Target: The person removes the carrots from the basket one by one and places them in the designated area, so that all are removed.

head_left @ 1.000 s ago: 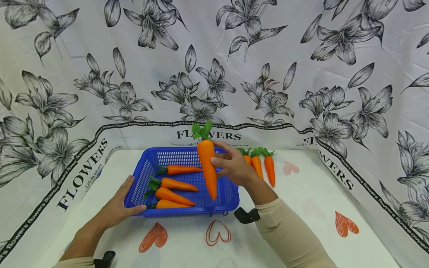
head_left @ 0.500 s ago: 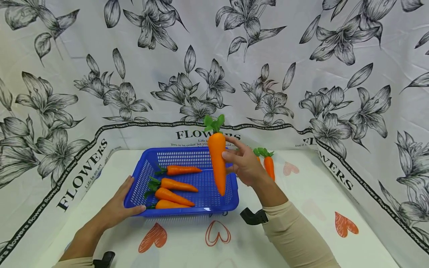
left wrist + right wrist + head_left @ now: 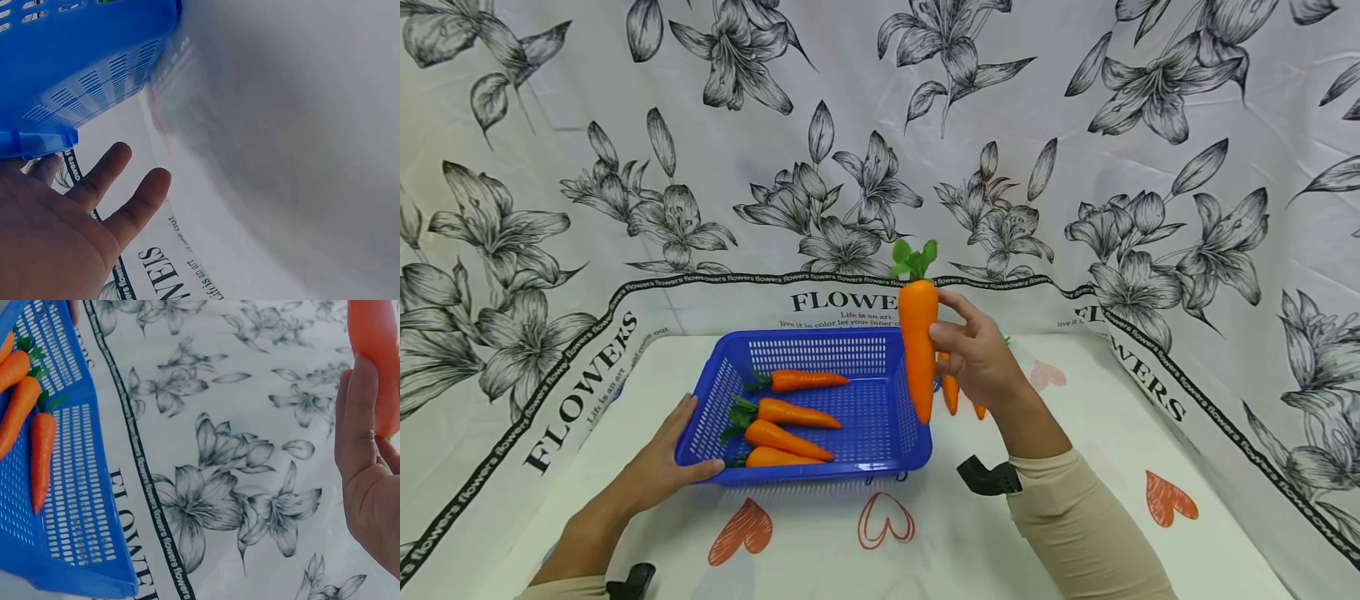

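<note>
My right hand pinches an orange carrot with a green leafy top, between thumb and fingers. It hangs nearly upright, tip down, overlapping the right rim of the blue plastic basket in the head view. In the right wrist view the same carrot shows at the upper right. Several carrots lie inside the basket on its left side, tops to the left. My left hand rests against the basket's near left corner, thumb on the rim. In the left wrist view its fingers extend fairly straight.
Behind my right hand, more carrots lie on the white table to the right of the basket, partly hidden. A white flower-printed cloth hangs at the back. Red hearts are printed on the tabletop.
My right hand has carried the carrot rightward and a little up, from over the basket to its right rim. My left hand and the basket stay in place.
</note>
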Demonstrator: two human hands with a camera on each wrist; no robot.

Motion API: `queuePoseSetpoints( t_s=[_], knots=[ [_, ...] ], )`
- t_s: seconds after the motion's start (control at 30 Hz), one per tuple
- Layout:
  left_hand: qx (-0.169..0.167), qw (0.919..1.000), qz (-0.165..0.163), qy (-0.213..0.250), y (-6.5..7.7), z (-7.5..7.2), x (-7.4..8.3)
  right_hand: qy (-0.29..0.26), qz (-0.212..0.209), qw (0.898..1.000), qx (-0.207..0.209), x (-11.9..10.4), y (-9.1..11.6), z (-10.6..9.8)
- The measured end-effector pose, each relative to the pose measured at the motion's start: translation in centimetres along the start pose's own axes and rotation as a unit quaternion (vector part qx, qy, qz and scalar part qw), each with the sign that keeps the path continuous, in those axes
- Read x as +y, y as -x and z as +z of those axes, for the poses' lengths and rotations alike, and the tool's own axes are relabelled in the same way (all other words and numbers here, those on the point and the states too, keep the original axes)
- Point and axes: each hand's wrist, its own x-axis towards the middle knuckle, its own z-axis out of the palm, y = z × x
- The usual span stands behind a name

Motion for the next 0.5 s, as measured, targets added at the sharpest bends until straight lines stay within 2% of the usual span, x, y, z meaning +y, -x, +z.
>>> queuePoseSetpoints(
  t_s=[0.5],
  knots=[
    [0.0, 1.0, -0.002, 0.0, 0.0, 0.0, 0.2, 0.007, -0.02, 0.999, 0.029, -1.8, 1.3, -2.6]
  ],
)
